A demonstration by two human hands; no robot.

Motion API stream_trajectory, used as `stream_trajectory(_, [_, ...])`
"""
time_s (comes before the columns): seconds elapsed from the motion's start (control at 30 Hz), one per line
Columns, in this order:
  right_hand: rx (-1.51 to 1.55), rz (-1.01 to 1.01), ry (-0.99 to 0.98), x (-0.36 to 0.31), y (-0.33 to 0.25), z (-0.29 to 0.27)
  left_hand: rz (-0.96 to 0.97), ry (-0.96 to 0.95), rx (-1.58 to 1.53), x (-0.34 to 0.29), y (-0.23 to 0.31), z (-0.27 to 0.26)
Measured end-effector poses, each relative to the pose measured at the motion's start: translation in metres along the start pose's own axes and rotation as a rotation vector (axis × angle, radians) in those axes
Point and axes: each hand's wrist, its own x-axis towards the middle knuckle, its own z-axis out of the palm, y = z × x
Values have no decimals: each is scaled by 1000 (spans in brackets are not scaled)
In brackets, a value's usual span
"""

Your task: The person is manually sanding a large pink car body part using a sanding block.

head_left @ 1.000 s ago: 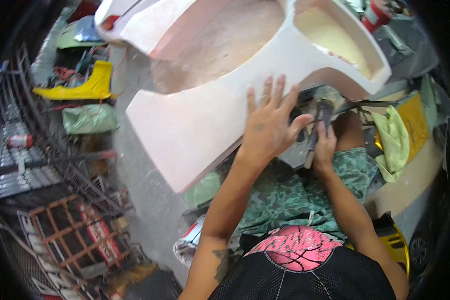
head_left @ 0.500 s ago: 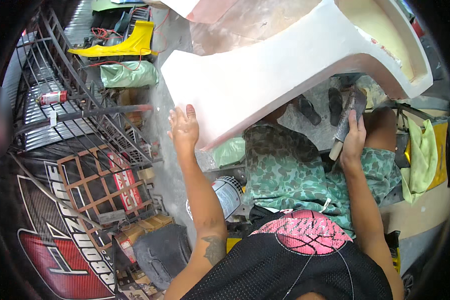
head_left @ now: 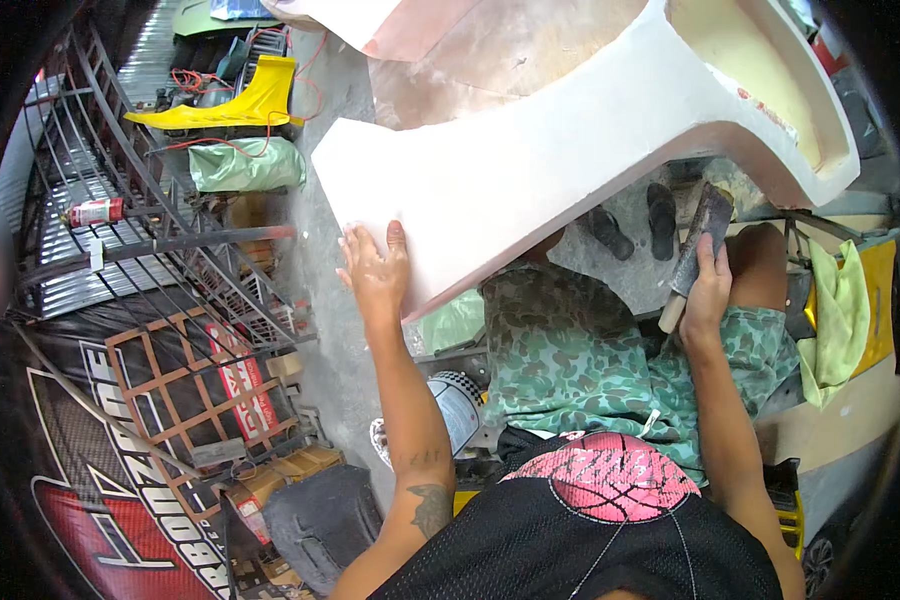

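Note:
A large white and pinkish vehicle body panel (head_left: 510, 165), shaped like a fender, stretches across the space in front of me. My left hand (head_left: 378, 268) lies with fingers spread on the panel's lower left end, by its edge. In my right hand (head_left: 708, 300), above my right thigh, is a sanding block (head_left: 708, 225) wrapped in dark, dusty abrasive sheet. The block's pale end sticks out below my fingers. It is apart from the panel, just under the panel's curved arch.
A white bucket (head_left: 455, 405) stands beside my left forearm. At left are a black metal rack (head_left: 160, 240), a yellow body part (head_left: 255, 100) and a green bag (head_left: 248, 165). Slippers (head_left: 661, 220) lie on the floor under the panel. A light green cloth (head_left: 835, 320) hangs at right.
My left hand has shifted slightly right, further onto the panel's end. My right hand still holds the sanding block in nearly the same place. The whole view has shifted slightly.

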Motion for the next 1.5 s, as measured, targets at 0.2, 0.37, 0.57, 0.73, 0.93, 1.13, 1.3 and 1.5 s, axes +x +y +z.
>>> stream_trajectory(0.2, [-98, -59, -105, -12, -9, 2, 589, 46, -152, -66, 56, -16])
stream_trajectory(0.37, [-15, -78, -399, -60, -41, 3, 699, -409, -872, -151, 106, -10])
stream_trajectory(0.57, [43, 527, -855, -90, -70, 33, 499, -1066, -1346, -138, 97, 11])
stream_trajectory(0.73, [499, 1112, -788, -108, -43, 28, 84, -1523, -1752, -139, 95, -8])
stream_trajectory(0.93, [353, 1191, -1018, -100, -28, 44, 339, -1120, -1811, -149, 67, 5])
stream_trajectory(1.13, [-625, 131, -1027, -82, -65, 88, 324, -477, -1582, -118, 28, -57])
stream_trajectory(1.3, [-1088, -1139, -554, 29, -131, 130, 16, 156, -796, -65, -3, -112])
stream_trajectory(1.5, [-1361, -1162, -332, 127, -120, 155, 325, 169, -207, -6, -40, -43])
